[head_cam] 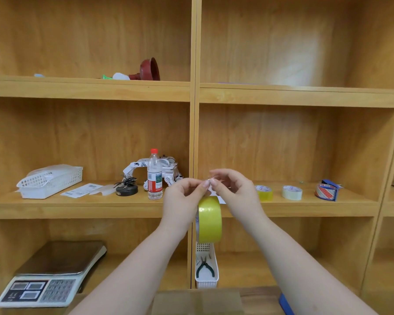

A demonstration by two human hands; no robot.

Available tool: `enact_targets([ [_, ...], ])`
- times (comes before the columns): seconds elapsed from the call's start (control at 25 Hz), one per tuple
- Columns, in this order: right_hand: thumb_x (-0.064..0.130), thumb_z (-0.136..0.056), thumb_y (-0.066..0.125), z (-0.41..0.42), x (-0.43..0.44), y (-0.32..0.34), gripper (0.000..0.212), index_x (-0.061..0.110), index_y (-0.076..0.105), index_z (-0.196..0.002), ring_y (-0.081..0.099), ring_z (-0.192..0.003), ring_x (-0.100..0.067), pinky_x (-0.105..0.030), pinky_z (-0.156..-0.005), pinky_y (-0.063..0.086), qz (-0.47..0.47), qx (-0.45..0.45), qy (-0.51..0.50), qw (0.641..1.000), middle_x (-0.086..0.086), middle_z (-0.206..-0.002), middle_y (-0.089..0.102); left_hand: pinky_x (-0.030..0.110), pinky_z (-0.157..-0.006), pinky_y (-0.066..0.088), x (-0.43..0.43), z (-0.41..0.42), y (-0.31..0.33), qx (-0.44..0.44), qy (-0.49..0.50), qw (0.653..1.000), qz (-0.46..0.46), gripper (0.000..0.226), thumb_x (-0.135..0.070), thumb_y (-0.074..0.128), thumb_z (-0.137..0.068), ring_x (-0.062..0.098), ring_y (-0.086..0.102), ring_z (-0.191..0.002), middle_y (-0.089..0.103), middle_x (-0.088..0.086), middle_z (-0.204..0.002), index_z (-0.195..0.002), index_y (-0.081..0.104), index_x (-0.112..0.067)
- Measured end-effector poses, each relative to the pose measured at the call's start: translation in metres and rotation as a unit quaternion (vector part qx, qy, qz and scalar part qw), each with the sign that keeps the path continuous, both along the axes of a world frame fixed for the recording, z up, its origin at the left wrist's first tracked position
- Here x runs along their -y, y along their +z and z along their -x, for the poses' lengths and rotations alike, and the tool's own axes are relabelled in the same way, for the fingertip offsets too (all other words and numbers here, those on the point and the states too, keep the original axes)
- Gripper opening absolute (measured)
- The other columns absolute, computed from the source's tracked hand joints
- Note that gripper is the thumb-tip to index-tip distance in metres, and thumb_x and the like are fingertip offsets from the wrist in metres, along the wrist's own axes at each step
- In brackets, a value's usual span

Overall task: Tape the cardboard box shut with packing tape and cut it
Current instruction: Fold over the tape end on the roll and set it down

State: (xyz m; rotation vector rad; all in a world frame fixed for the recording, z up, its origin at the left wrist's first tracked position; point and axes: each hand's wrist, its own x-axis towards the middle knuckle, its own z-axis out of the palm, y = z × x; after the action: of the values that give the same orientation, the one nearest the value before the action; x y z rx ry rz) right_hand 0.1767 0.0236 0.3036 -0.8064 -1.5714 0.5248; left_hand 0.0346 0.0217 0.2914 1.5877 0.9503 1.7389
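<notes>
here, left hand (182, 196) and right hand (234, 187) pinched the tape end above the hanging tape roll (210, 220), cardboard box (197, 302) below.

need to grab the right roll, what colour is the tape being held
Yellow; the tape roll hangs between both hands, in the head view.

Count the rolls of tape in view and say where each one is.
4. The yellow roll hangs between both hands; the small yellow roll, white roll and red-patterned roll sit on the middle right shelf. Others may be hidden.
</notes>
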Motion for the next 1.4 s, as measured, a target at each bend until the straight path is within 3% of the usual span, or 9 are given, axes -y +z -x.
enact_targets([
  [0.12, 0.025, -0.085, 0.068, 0.001, 0.007, -0.009, 0.038, 0.032, 0.054, -0.120, 0.066, -0.085, -0.018, -0.033, -0.081, 0.051, -0.010, -0.014, 0.015, 1.000, -0.006, -0.083, 0.070, 0.033, -0.076, 0.057, 0.005, -0.004, 0.005, 0.018, -0.010, 1.000, -0.003, 0.008, -0.017, 0.069, -0.085, 0.012, 0.070, -0.075, 0.075, 0.004, -0.077, -0.083, 0.076, -0.014],
  [0.24, 0.011, -0.087, 0.064, 0.001, 0.011, -0.008, 0.036, 0.030, 0.055, -0.116, 0.067, -0.081, -0.019, -0.037, -0.083, 0.051, -0.046, -0.043, 0.012, 0.998, -0.007, -0.075, 0.071, 0.040, -0.080, 0.056, 0.009, -0.005, 0.005, 0.023, -0.029, 0.999, -0.002, 0.017, -0.019, 0.065, -0.088, 0.014, 0.067, -0.070, 0.073, 0.005, -0.069, -0.078, 0.075, -0.010],
  [0.4, 0.005, -0.087, 0.063, -0.003, 0.013, -0.006, 0.027, 0.026, 0.058, -0.103, 0.066, -0.075, -0.029, -0.044, -0.073, 0.051, -0.073, -0.038, 0.015, 0.997, -0.015, -0.073, 0.069, 0.038, -0.084, 0.054, 0.010, -0.002, 0.008, 0.022, -0.037, 0.999, 0.009, 0.017, -0.019, 0.063, -0.090, 0.012, 0.068, -0.072, 0.073, 0.004, -0.066, -0.082, 0.077, -0.012],
  [0.48, 0.002, -0.086, 0.064, -0.004, 0.013, -0.005, 0.022, 0.020, 0.062, -0.097, 0.066, -0.070, -0.026, -0.038, -0.065, 0.051, -0.073, -0.046, 0.025, 0.996, -0.016, -0.071, 0.068, 0.032, -0.084, 0.052, 0.011, -0.001, 0.011, 0.022, -0.042, 0.999, 0.011, 0.015, -0.018, 0.066, -0.088, 0.011, 0.071, -0.072, 0.075, 0.005, -0.066, -0.101, 0.073, -0.017],
  [0.6, -0.005, -0.083, 0.064, -0.006, 0.011, -0.002, 0.015, 0.008, 0.067, -0.089, 0.064, -0.062, -0.017, -0.023, -0.057, 0.049, -0.058, -0.058, 0.038, 0.996, -0.014, -0.068, 0.069, 0.029, -0.086, 0.049, 0.011, 0.000, 0.010, 0.025, -0.049, 0.998, 0.003, 0.035, -0.014, 0.067, -0.087, 0.015, 0.073, -0.075, 0.076, 0.009, -0.069, -0.119, 0.056, -0.023],
  [0.8, -0.001, -0.082, 0.068, -0.011, 0.007, 0.002, 0.012, 0.006, 0.071, -0.090, 0.068, -0.065, -0.016, -0.024, -0.060, 0.053, -0.024, -0.037, 0.051, 0.998, -0.012, -0.074, 0.074, 0.041, -0.083, 0.052, 0.010, 0.007, 0.010, -0.015, -0.057, 0.997, -0.042, 0.010, -0.011, 0.067, -0.087, 0.017, 0.073, -0.074, 0.076, 0.008, -0.068, -0.094, 0.065, -0.017],
  [0.96, 0.001, -0.081, 0.069, -0.013, 0.004, 0.003, 0.012, 0.011, 0.071, -0.087, 0.071, -0.071, -0.011, -0.020, -0.064, 0.053, 0.001, -0.014, 0.048, 0.999, -0.005, -0.077, 0.077, 0.053, -0.097, 0.046, 0.005, 0.011, 0.003, -0.025, -0.049, 0.997, -0.061, 0.015, -0.014, 0.070, -0.084, 0.019, 0.074, -0.078, 0.077, 0.007, -0.069, -0.095, 0.063, -0.021],
  [1.16, 0.004, -0.082, 0.070, -0.015, -0.002, 0.004, 0.011, 0.011, 0.071, -0.090, 0.072, -0.074, -0.012, -0.020, -0.063, 0.053, 0.011, 0.006, 0.029, 1.000, -0.004, -0.079, 0.077, 0.033, -0.077, 0.057, 0.000, 0.009, 0.004, -0.029, -0.060, 0.996, -0.057, 0.017, -0.002, 0.067, -0.084, 0.019, 0.075, -0.078, 0.078, 0.004, -0.083, -0.090, 0.074, -0.016],
  [1.4, 0.004, -0.083, 0.069, -0.020, -0.007, 0.005, 0.018, 0.022, 0.070, -0.086, 0.072, -0.077, -0.011, -0.017, -0.067, 0.052, 0.021, 0.029, 0.010, 0.999, -0.002, -0.082, 0.077, 0.036, -0.089, 0.055, -0.011, 0.008, 0.005, -0.100, -0.017, 0.995, -0.009, 0.014, -0.016, 0.071, -0.083, 0.007, 0.073, -0.084, 0.079, -0.006, -0.079, -0.091, 0.074, -0.026],
])
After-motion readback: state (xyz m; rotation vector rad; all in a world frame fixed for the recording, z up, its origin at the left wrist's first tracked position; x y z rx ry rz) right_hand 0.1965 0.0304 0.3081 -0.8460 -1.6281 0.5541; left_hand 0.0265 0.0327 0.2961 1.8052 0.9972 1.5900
